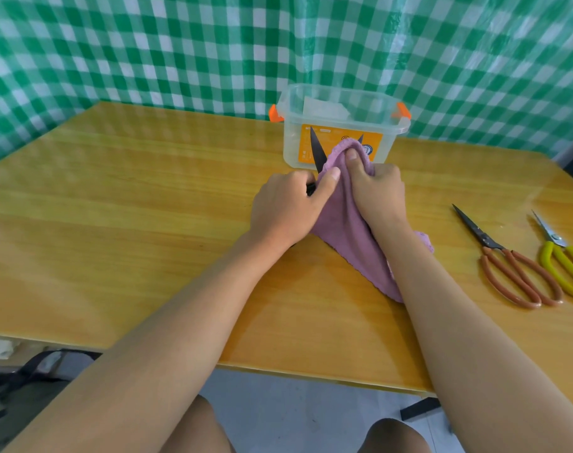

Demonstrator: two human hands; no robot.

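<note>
A pair of black scissors stands open with its blades pointing away from me; one blade shows at left, and only the other's tip peeks above a purple cloth. My left hand grips the scissors at the handle end, thumb resting on the cloth. My right hand holds the purple cloth pinched around the right blade, thumb on top. The cloth's loose end trails down onto the wooden table toward me.
A clear plastic box with orange latches and an orange label stands just behind the hands. At the right lie brown-handled scissors and yellow-handled scissors. A green checked curtain hangs behind the table. A dark bag lies on the floor at lower left.
</note>
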